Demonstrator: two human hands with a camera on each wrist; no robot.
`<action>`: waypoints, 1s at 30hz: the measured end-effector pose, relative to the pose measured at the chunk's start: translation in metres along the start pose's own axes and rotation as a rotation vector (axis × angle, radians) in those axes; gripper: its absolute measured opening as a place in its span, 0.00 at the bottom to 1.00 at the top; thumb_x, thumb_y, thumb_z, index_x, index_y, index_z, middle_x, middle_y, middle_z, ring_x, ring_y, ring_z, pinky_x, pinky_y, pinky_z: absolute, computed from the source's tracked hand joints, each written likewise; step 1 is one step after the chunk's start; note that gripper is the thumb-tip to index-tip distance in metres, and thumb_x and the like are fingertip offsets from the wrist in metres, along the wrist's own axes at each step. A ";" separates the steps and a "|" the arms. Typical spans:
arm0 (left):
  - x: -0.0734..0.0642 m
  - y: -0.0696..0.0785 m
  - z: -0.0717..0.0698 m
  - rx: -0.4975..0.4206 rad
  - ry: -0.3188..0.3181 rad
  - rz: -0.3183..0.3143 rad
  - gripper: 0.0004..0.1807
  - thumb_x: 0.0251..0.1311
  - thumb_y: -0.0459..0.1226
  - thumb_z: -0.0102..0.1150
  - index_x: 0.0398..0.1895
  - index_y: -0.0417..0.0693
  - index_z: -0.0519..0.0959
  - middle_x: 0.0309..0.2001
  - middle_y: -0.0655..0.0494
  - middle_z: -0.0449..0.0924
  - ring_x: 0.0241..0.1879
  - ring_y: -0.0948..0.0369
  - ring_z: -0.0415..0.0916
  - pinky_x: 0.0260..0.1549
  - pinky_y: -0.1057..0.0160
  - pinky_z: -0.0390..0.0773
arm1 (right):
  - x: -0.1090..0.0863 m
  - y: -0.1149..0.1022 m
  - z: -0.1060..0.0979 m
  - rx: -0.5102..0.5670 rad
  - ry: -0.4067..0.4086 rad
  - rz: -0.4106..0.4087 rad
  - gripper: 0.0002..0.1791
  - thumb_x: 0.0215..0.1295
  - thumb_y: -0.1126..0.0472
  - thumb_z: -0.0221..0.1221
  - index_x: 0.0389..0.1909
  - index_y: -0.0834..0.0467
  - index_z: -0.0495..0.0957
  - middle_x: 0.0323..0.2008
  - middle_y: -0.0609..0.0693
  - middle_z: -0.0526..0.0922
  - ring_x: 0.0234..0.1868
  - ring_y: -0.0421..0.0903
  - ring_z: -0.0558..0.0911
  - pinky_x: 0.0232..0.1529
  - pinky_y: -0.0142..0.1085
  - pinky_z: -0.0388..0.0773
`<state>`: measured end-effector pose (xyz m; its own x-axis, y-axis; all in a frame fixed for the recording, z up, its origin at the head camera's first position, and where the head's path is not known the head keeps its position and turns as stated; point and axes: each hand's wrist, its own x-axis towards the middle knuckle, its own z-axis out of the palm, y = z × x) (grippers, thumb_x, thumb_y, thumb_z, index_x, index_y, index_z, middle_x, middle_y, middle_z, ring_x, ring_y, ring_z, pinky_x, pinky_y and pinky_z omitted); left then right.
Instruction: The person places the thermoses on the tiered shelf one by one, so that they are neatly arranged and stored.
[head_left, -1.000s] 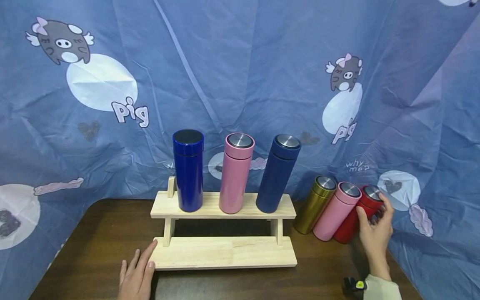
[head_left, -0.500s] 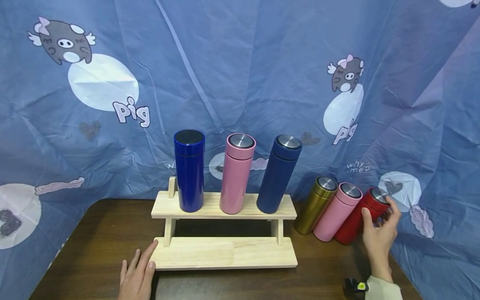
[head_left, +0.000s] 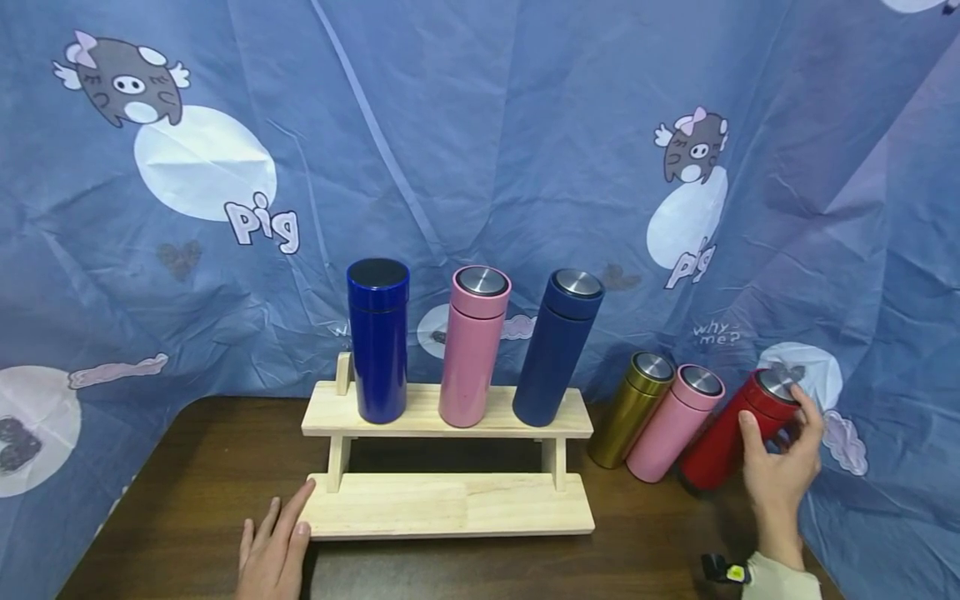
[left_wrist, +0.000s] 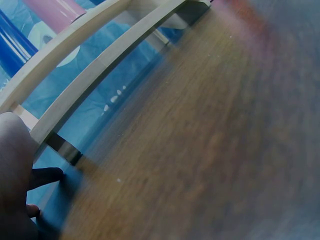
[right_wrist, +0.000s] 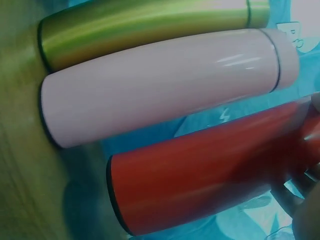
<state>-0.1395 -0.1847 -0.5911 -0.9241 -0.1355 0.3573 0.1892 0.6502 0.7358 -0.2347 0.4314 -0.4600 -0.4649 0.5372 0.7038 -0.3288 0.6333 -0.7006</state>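
My right hand [head_left: 783, 467] grips a red thermos flask [head_left: 738, 442] near its steel-topped lid, thumb on the near side and fingers round the right. The red flask leans to the right, with a gap between it and the pink flask [right_wrist: 160, 87] in the right wrist view. Beyond the pink one stands a gold flask [head_left: 632, 412]. My left hand [head_left: 272, 554] rests with fairly straight fingers at the left end of the wooden rack's lower shelf [head_left: 450, 504]; its index fingertip and thumb touch the edge there.
On the rack's upper shelf [head_left: 423, 402] stand a glossy blue flask [head_left: 380, 358], a pink flask [head_left: 474, 362] and a navy flask [head_left: 557, 358]. The rack sits on a dark wooden table [head_left: 202, 450]. A blue printed curtain [head_left: 450, 125] hangs close behind and to the right.
My right hand has moved to the right with the red flask, pulling it away from the pink flask beside it. The left hand and the rack have stayed put.
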 end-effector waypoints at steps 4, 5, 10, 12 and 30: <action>0.000 0.000 0.000 0.003 -0.015 -0.017 0.26 0.90 0.42 0.39 0.83 0.50 0.68 0.75 0.31 0.74 0.73 0.13 0.60 0.78 0.18 0.32 | 0.003 -0.011 -0.003 0.023 0.009 -0.039 0.38 0.68 0.66 0.71 0.78 0.60 0.71 0.55 0.24 0.80 0.52 0.28 0.81 0.51 0.20 0.76; 0.000 0.000 0.000 0.004 -0.019 -0.021 0.26 0.90 0.42 0.39 0.83 0.50 0.68 0.75 0.31 0.73 0.73 0.13 0.60 0.78 0.18 0.32 | 0.004 -0.013 -0.003 0.032 0.011 -0.051 0.38 0.68 0.67 0.71 0.78 0.60 0.71 0.55 0.24 0.80 0.52 0.29 0.81 0.51 0.20 0.76; 0.000 0.001 -0.002 0.012 -0.033 -0.038 0.26 0.90 0.42 0.38 0.84 0.50 0.68 0.76 0.31 0.73 0.73 0.13 0.59 0.77 0.18 0.32 | 0.008 -0.024 -0.006 0.058 0.020 -0.092 0.38 0.65 0.68 0.72 0.76 0.63 0.73 0.55 0.28 0.82 0.54 0.31 0.81 0.52 0.22 0.76; 0.000 0.002 -0.002 0.012 -0.032 -0.035 0.26 0.90 0.42 0.38 0.84 0.50 0.67 0.76 0.31 0.72 0.73 0.13 0.59 0.77 0.18 0.32 | 0.008 -0.030 -0.009 0.049 0.015 -0.106 0.37 0.66 0.67 0.71 0.77 0.63 0.72 0.57 0.27 0.81 0.55 0.31 0.80 0.53 0.22 0.76; 0.000 0.004 -0.002 0.012 -0.010 -0.018 0.25 0.90 0.41 0.39 0.82 0.49 0.68 0.76 0.33 0.73 0.73 0.13 0.60 0.77 0.18 0.34 | 0.011 -0.081 -0.022 0.298 -0.014 -0.140 0.40 0.64 0.73 0.68 0.76 0.71 0.65 0.59 0.48 0.87 0.52 0.41 0.86 0.52 0.24 0.81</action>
<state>-0.1380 -0.1839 -0.5872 -0.9307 -0.1400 0.3379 0.1680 0.6569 0.7350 -0.1954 0.3984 -0.3933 -0.4089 0.4477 0.7952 -0.6155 0.5080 -0.6025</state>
